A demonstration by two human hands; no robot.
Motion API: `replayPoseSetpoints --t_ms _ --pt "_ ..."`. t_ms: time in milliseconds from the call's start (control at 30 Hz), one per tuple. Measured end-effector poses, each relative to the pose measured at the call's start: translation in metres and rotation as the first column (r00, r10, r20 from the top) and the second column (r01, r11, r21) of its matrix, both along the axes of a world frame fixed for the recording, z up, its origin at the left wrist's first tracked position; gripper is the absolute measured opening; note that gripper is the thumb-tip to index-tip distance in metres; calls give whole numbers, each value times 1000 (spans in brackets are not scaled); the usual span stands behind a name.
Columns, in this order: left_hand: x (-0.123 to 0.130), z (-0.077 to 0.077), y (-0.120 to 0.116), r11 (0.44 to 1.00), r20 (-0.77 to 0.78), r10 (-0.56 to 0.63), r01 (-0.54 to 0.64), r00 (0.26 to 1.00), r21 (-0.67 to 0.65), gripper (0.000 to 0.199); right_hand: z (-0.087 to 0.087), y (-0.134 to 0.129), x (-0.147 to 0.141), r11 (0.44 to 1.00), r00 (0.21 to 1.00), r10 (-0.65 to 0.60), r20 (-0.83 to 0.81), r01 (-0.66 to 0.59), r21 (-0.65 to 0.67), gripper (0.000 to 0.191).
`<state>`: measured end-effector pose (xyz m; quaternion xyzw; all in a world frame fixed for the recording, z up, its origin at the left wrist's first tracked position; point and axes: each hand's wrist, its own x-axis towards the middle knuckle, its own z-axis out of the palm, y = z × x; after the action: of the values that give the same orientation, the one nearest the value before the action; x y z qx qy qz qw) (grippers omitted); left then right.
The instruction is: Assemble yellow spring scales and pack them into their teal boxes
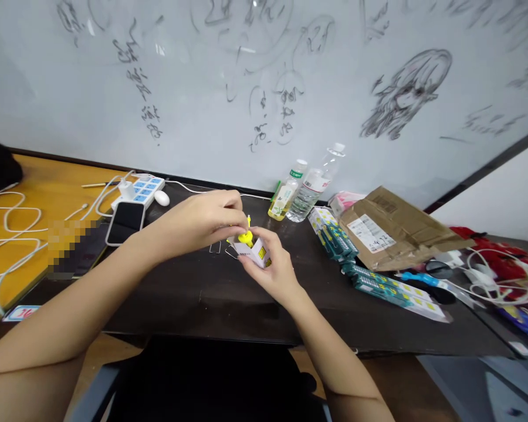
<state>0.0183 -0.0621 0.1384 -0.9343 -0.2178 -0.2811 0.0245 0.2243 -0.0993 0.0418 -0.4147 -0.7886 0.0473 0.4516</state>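
My right hand [270,258] is wrapped round a small white cardboard box [256,253] with yellow printed squares, its open top tilted up. Out of that opening sticks a bright yellow object [246,238] with a thin upright tip; its lower part is inside the box, and its kind is unclear. My left hand [215,220] reaches over from the left, its fingers closed in a pinch right at the yellow object. What lies between those fingertips is hidden. Thin bent wire-like pieces [215,247] lie on the dark table [202,299] below my left hand.
Two bottles, one with yellow liquid [286,193] and one with clear liquid [317,184], stand by the whiteboard. Green-and-white boxes [391,287] and a brown parcel [391,228] lie to the right. On the left are a phone [125,223], a power strip [146,190] and white cables.
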Motion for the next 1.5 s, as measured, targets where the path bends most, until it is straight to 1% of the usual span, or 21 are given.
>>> replayPoseSetpoints --t_ms 67,133,267,367,433,533,633,767,833,900,967,1033,1100,1200,1333,1400,1500 --pt "-1 1 -1 1000 -63 22 -22 998 10 25 -9 0 -5 999 1000 -3 -23 2 -39 45" --pt "-1 -1 0 999 -91 53 -52 994 10 25 -15 0 -10 997 999 -3 -44 -1 -76 45" --pt "0 -3 5 996 -129 80 -86 988 -38 26 -18 -1 -19 995 996 -27 -82 19 -101 43" --pt "3 -3 7 988 -127 136 -144 982 -53 27 -19 1 -21 993 992 -96 -84 90 -69 45" --pt "6 -2 8 981 -108 183 -188 977 -46 26 -20 3 -21 993 990 -115 -75 114 -18 45" --pt "7 -4 11 978 -83 206 -208 975 -19 25 -21 7 -20 996 998 -47 -47 51 69 36" --pt "5 -7 15 980 -73 198 -198 978 2 25 -20 8 -17 995 998 37 -53 -32 89 29" --pt "3 -10 15 982 -59 186 -188 981 -27 24 -19 8 -16 990 991 112 -76 -104 100 29" --pt "3 -11 12 987 -78 145 -149 986 -53 23 -22 9 -17 983 985 152 -80 -142 116 31" --pt "3 -13 9 992 -88 96 -102 992 -72 23 -26 10 -18 982 982 163 -99 -151 112 35" --pt "4 -16 7 993 -71 82 -88 994 -80 23 -31 11 -19 989 982 134 -129 -125 80 39" --pt "6 -19 7 990 -44 98 -102 994 -94 22 -33 13 -20 995 981 98 -167 -91 48 41" --pt "8 -19 10 985 -22 104 -106 994 -136 22 -34 16 -21 996 972 89 -218 -80 50 42" --pt "13 -17 15 968 45 105 -92 993 -232 20 -31 22 -23 994 957 79 -281 -54 95 43" --pt "22 -13 23 946 182 77 -14 980 -325 18 -28 32 -25 976 943 29 -333 46 214 44" --pt "29 -16 26 939 257 61 32 965 -342 17 -27 34 -25 966 935 12 -353 80 246 42" --pt "39 -23 31 921 325 42 89 945 -378 19 -27 35 -21 961 933 -20 -359 117 250 39"
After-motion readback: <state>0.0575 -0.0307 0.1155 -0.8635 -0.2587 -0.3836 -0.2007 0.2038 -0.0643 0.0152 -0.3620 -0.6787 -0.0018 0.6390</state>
